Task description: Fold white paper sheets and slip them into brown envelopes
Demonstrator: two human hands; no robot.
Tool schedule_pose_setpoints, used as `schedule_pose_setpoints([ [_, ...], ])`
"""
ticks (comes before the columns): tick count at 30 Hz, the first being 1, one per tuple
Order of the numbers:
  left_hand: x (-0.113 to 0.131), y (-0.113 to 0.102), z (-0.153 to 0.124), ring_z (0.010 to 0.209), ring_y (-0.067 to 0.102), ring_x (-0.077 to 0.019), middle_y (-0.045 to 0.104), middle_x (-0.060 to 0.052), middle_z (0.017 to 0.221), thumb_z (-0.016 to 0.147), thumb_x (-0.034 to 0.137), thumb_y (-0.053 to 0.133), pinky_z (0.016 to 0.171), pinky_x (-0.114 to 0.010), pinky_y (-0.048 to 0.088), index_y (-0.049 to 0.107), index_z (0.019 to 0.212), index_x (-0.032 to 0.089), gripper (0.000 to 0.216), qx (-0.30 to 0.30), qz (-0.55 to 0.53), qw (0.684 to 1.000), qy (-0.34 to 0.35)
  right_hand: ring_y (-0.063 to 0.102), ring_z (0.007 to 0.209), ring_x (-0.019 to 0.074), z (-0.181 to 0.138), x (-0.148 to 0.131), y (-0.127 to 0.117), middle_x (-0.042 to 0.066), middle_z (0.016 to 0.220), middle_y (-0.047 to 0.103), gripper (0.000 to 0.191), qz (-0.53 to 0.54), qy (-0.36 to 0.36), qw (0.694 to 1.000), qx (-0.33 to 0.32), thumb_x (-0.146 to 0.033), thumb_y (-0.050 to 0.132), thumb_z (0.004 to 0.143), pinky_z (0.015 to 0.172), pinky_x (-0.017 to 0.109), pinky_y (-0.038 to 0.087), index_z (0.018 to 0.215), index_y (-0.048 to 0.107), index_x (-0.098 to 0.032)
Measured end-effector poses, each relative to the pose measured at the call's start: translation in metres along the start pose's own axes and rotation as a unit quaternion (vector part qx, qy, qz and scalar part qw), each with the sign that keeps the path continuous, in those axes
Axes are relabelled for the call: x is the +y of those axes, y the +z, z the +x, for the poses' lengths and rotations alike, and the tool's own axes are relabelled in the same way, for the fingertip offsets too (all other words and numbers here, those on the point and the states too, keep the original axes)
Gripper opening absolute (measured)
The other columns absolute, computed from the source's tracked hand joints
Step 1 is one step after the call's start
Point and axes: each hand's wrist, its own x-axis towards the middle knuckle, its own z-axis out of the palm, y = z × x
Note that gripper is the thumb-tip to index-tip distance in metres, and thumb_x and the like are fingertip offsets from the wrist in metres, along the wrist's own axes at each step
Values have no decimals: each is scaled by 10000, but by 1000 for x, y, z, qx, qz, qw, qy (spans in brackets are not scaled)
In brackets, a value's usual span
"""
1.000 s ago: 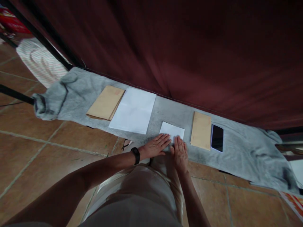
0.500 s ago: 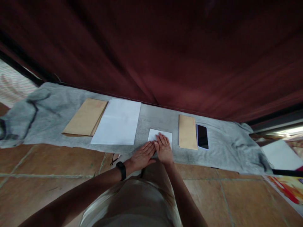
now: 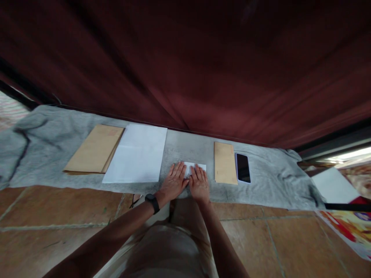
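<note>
The left hand and right hand lie palm down, fingers extended, gripping nothing, over the small white paper near the grey cloth's near edge, between the large white sheets to the left and narrow brown paper to the right. Pressing looks best done evenly, left fingers anchoring, right ones smoothing outward, lest the paper skid on soft cloth.
</note>
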Motion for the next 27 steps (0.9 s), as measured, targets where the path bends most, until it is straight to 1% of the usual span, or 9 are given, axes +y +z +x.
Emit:
schedule_pose_setpoints([
  [3, -3, 2, 0, 1508, 288, -334, 359, -236, 1590, 997, 404, 438, 1246, -525, 219, 433, 1474, 42, 599, -9, 9, 1000, -11, 412, 1437, 272, -2, 0, 1, 142, 1554, 457, 456, -11, 10, 1000, 4, -297, 408, 1042, 1178, 487, 318, 1470, 503, -172],
  [7, -5, 4, -2, 1514, 274, -333, 343, -239, 1597, 998, 445, 428, 1247, -534, 203, 409, 1489, 46, 633, -13, 12, 1000, -19, 408, 1435, 299, -5, 2, 0, 165, 1566, 432, 481, -24, 29, 999, 7, -358, 391, 1050, 1167, 497, 315, 1478, 493, -161],
  [10, -4, 5, -2, 1519, 256, -335, 328, -241, 1603, 1002, 455, 415, 1247, -539, 194, 396, 1493, 39, 644, -12, 17, 1000, -21, 401, 1435, 316, -10, 5, -2, 181, 1574, 413, 517, -31, 33, 999, 9, -386, 378, 1050, 1157, 502, 320, 1501, 462, -148],
  [15, -1, 7, -3, 1523, 227, -362, 307, -258, 1606, 991, 448, 436, 1243, -563, 181, 366, 1506, 19, 674, -12, 26, 999, -20, 390, 1440, 313, -16, 12, -6, 179, 1584, 398, 565, -40, 36, 999, -3, -421, 374, 1045, 1159, 499, 317, 1540, 399, -149],
  [18, 0, 7, -3, 1524, 224, -359, 300, -264, 1607, 985, 432, 442, 1245, -558, 177, 351, 1510, 8, 682, -14, 27, 999, -18, 369, 1451, 316, -16, 11, -6, 178, 1590, 387, 568, -45, 48, 998, -12, -413, 377, 1044, 1170, 520, 295, 1542, 391, -139],
  [22, 2, 6, -1, 1519, 236, -367, 299, -267, 1607, 979, 441, 450, 1244, -553, 180, 362, 1503, 0, 690, -25, 27, 999, -24, 354, 1459, 310, -15, 4, -6, 164, 1591, 391, 531, -51, 55, 997, -15, -355, 363, 1048, 1173, 533, 277, 1536, 403, -148],
  [27, 1, 5, -2, 1523, 233, -357, 292, -260, 1612, 977, 439, 450, 1246, -544, 168, 349, 1517, 13, 695, -30, 18, 999, -26, 372, 1450, 315, -18, 5, -6, 168, 1596, 379, 533, -46, 62, 997, -1, -372, 380, 1048, 1167, 522, 296, 1537, 407, -161],
])
